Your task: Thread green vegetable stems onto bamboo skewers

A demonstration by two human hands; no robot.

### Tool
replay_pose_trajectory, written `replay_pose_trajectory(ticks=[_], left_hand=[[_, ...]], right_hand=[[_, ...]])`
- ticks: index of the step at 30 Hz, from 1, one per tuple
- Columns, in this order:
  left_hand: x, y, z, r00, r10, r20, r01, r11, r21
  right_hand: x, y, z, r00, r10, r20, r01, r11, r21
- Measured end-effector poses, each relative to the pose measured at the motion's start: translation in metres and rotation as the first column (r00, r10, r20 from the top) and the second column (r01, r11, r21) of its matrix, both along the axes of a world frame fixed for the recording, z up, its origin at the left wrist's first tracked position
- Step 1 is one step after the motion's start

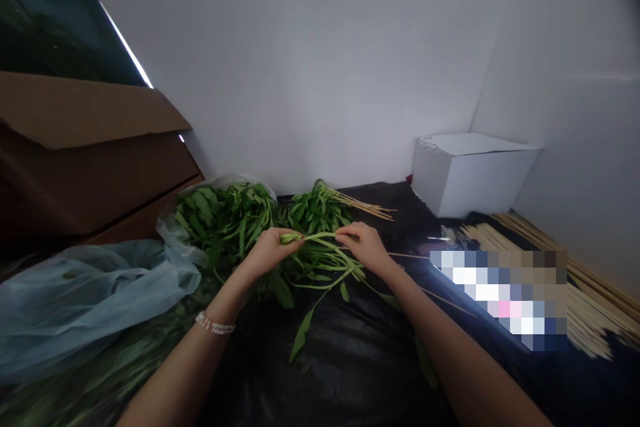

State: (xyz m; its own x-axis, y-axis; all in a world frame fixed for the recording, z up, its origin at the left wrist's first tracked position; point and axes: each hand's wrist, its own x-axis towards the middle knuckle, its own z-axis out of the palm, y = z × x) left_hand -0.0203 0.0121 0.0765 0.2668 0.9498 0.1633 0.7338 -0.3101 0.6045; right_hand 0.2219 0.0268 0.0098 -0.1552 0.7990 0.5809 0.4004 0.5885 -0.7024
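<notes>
My left hand (270,251) and my right hand (363,246) both grip a long green leafy stem (320,237), perhaps water spinach, holding it across the middle of the view. Its cut end pokes out past my left fingers. Under my hands lies a loose heap of leafy green stems (225,223), and a bundle of thin wooden skewers (363,208) sticks out of the greens behind my right hand. A beaded bracelet (215,323) circles my left wrist.
A black plastic sheet (350,360) covers the work surface. A pale blue plastic bag (85,307) lies at left, beside a brown cardboard box (85,147). Many wooden skewers (575,280) lie at right, partly behind a pixelated patch (500,293). A white box (470,173) stands against the wall.
</notes>
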Motion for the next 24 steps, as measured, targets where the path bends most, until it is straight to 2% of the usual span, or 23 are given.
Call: replay_pose_trajectory(ticks=[3, 5, 9, 12, 15, 17, 18, 20, 21, 24], left_hand=[[0.004, -0.003, -0.003, 0.953, 0.101, -0.286, -0.026, 0.967, 0.255], [0.006, -0.006, -0.005, 0.898, 0.178, -0.402, -0.018, 0.929, 0.371], [0.009, -0.011, -0.009, 0.845, 0.249, -0.473, 0.009, 0.878, 0.478], [0.015, -0.013, -0.012, 0.84, 0.315, -0.442, -0.028, 0.838, 0.545], [0.015, -0.009, -0.011, 0.891, 0.35, -0.291, -0.15, 0.83, 0.538], [0.007, -0.003, -0.007, 0.919, 0.386, -0.079, -0.309, 0.831, 0.462], [-0.001, 0.001, -0.003, 0.909, 0.411, 0.064, -0.4, 0.82, 0.409], [-0.019, 0.008, 0.006, 0.824, 0.437, 0.362, -0.544, 0.791, 0.282], [-0.027, 0.01, 0.011, 0.778, 0.416, 0.471, -0.562, 0.795, 0.226], [-0.04, 0.01, 0.022, 0.674, 0.31, 0.67, -0.454, 0.89, 0.046]], right_hand=[[-0.004, -0.002, -0.001, 1.0, 0.007, 0.011, -0.007, 1.0, 0.015], [-0.006, -0.002, -0.003, 1.0, 0.008, -0.002, -0.008, 1.0, 0.014], [-0.009, -0.001, -0.007, 0.999, -0.007, 0.039, 0.006, 1.0, 0.024], [-0.011, -0.002, -0.007, 0.995, -0.001, 0.097, -0.003, 0.999, 0.038], [-0.01, -0.001, -0.008, 0.995, -0.003, 0.098, 0.0, 1.0, 0.024], [-0.005, 0.003, -0.009, 0.993, -0.049, 0.105, 0.047, 0.999, 0.023], [-0.001, 0.005, -0.009, 0.991, -0.084, 0.104, 0.083, 0.996, 0.02], [0.008, 0.01, -0.009, 0.986, -0.153, 0.068, 0.154, 0.988, -0.008], [0.012, 0.012, -0.009, 0.985, -0.168, 0.032, 0.169, 0.985, -0.036], [0.018, 0.015, -0.008, 0.986, -0.153, -0.062, 0.146, 0.983, -0.108]])
